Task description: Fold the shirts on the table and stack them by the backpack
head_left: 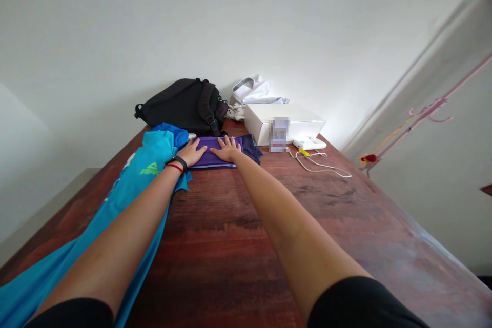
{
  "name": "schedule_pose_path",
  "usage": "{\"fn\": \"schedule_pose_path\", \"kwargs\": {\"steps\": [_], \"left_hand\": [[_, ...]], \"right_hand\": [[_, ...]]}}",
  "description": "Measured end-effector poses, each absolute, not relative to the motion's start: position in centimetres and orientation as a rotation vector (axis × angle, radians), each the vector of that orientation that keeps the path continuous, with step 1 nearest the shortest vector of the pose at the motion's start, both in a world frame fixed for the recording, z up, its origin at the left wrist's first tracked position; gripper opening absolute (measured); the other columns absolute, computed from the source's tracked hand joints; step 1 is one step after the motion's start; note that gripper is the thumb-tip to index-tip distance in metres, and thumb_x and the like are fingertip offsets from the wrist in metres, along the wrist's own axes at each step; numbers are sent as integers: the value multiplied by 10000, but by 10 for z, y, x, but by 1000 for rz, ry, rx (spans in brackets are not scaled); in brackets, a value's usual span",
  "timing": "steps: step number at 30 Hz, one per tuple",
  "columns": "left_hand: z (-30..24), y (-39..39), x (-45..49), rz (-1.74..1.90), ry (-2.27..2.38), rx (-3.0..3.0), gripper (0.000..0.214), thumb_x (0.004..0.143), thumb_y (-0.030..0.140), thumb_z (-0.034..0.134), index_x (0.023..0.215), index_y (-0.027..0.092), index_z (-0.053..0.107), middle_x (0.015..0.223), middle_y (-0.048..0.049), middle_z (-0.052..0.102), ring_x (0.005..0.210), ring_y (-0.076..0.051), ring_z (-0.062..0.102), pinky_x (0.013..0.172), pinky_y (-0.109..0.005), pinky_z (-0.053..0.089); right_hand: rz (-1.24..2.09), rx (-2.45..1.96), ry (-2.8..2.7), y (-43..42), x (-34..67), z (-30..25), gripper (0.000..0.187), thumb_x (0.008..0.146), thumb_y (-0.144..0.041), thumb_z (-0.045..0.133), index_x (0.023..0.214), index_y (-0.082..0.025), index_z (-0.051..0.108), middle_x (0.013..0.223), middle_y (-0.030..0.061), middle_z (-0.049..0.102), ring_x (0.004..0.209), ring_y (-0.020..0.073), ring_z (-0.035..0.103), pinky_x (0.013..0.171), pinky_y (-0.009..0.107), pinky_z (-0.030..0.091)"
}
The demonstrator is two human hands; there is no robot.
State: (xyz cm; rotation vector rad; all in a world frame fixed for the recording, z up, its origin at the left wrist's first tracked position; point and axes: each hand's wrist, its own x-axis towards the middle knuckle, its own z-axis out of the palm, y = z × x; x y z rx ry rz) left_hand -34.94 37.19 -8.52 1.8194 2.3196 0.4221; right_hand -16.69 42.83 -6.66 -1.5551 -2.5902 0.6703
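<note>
A folded purple garment (207, 161) lies flat toward the back of the reddish-brown table (230, 246). My left hand (191, 152) rests on its left end with the fingers stretched out. Spread fingers of my right hand (227, 150) press flat on the right part of it. Dark navy cloth (251, 149) sticks out at the garment's right end. Under my left forearm a turquoise shirt (126, 184) with green lettering runs down the table's left side, and bright blue cloth (179, 136) is bunched at its top.
A black backpack (175, 107) lies at the back left. Behind a white box (292, 113) is white cloth (255, 89). A blurred upright item (279, 135), a white device (309, 143) and its cable (326, 168) are in front. A pink stand (423, 113) is beyond the right edge.
</note>
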Motion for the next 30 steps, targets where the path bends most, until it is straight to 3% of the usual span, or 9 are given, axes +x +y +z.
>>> {"fn": "schedule_pose_path", "kwargs": {"steps": [8, 18, 21, 27, 30], "left_hand": [[-87, 370, -348, 435, 2338, 1801, 747, 984, 619, 307, 1574, 162, 301, 1645, -143, 245, 1494, -299, 295, 1195, -393, 275], [-84, 366, -346, 456, 2330, 1799, 778, 973, 627, 312, 1577, 137, 293, 1658, -158, 191, 1495, -325, 283, 1199, -410, 263], [-84, 366, -346, 465, 2324, 1805, 774, 970, 626, 320, 1573, 140, 303, 1654, -157, 208, 1495, -318, 286, 1199, -398, 264], [-84, 365, -348, 492, 2308, 1843, 727, 988, 592, 310, 1555, 138, 340, 1646, -148, 243, 1500, -283, 282, 1201, -359, 253], [-84, 365, -349, 519, 2299, 1860, 683, 1008, 556, 280, 1529, 127, 385, 1644, -146, 252, 1507, -273, 266, 1210, -363, 236]], "right_hand": [[662, -1531, -2594, 428, -165, -68, 944, 855, -831, 285, 1614, -297, 113, 1693, 20, -46, 1540, 303, -100, 1211, 562, -5], [560, -1638, -2492, 419, -118, -79, 808, 941, -738, 171, 1616, -298, 100, 1693, -11, -16, 1549, 280, -16, 1225, 512, 64], [527, -1654, -2483, 412, -108, -79, 804, 957, -712, 158, 1619, -259, 107, 1693, -5, 25, 1550, 267, 23, 1232, 479, 63], [440, -1714, -2398, 387, -80, -76, 741, 1004, -608, 142, 1604, -179, 211, 1682, 40, 114, 1549, 281, 20, 1220, 555, 57], [369, -1651, -2384, 362, -59, -79, 705, 1023, -554, 171, 1595, -148, 243, 1678, 43, 147, 1551, 245, 40, 1236, 467, 102]]}}
